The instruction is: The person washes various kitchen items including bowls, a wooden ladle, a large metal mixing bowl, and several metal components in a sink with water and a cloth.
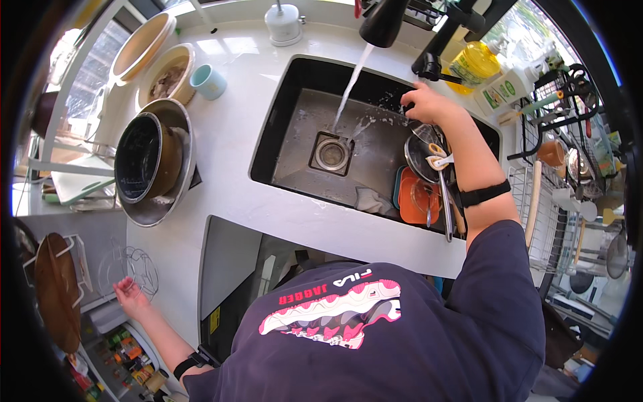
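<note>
My left hand (pixel 131 298) is low at the left, its fingers at the lower edge of a round metal wire rack (pixel 134 266) and appearing to grip it. My right hand (pixel 428 103) is over the back right of the sink (pixel 296 135), fingers apart, just below the black lever base (pixel 430 68) of the tap. No held thing shows in it. Water (pixel 351 83) runs from the black tap (pixel 384 25) toward the drain strainer (pixel 331 154), with drops splashing near my right hand. Under my right forearm lie a small dark pan (pixel 422 156), an orange tray (pixel 414 193) and several utensils.
A dark pot (pixel 138 156) sits in a metal basin (pixel 173 201) on the left counter, near a light-blue cup (pixel 208 83) and a bowl of food (pixel 171 83). Yellow (pixel 469 65) and white (pixel 507 88) bottles and a wire dish rack (pixel 545 211) stand at the right. A grey cloth (pixel 371 200) lies in the sink.
</note>
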`<act>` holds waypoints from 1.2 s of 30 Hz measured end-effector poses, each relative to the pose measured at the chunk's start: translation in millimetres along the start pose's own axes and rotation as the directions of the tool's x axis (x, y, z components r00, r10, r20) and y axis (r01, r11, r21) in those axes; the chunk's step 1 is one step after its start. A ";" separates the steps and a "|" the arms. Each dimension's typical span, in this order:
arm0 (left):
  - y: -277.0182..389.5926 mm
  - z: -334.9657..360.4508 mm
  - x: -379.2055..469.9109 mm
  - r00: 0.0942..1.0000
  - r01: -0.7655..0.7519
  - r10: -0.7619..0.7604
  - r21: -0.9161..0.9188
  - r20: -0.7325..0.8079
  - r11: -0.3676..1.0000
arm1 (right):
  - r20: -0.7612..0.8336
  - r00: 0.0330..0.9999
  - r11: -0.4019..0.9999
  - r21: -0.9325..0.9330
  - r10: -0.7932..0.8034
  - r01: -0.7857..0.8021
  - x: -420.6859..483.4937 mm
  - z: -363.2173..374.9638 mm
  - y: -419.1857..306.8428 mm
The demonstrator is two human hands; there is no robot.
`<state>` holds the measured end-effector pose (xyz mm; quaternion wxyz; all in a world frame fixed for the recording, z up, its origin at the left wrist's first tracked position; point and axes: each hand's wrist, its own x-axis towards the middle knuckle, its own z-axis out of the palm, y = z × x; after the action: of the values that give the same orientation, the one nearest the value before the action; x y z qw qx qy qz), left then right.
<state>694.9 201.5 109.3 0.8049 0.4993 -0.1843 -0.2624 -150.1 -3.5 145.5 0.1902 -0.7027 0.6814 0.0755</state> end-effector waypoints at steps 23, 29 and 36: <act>6.7 64.0 -21.1 0.512 0.579 -0.644 0.782 -0.568 -0.230 | 0.383 0.774 0.651 0.420 0.504 -0.632 -120.8 88.0 97.1; 18.3 307.2 -150.7 0.138 0.037 -0.750 0.753 0.647 0.656 | 0.034 0.860 0.790 0.380 0.508 -0.482 -108.6 104.7 119.6; -81.0 491.6 -267.9 0.198 -0.300 -0.568 0.601 0.799 0.741 | 0.000 0.805 0.782 0.237 0.593 -0.576 -124.2 109.6 130.2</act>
<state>188.2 -13.1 240.1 0.2430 0.4783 -0.6740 -0.5079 -269.2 152.6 69.0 0.2104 -0.4328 0.8762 0.0267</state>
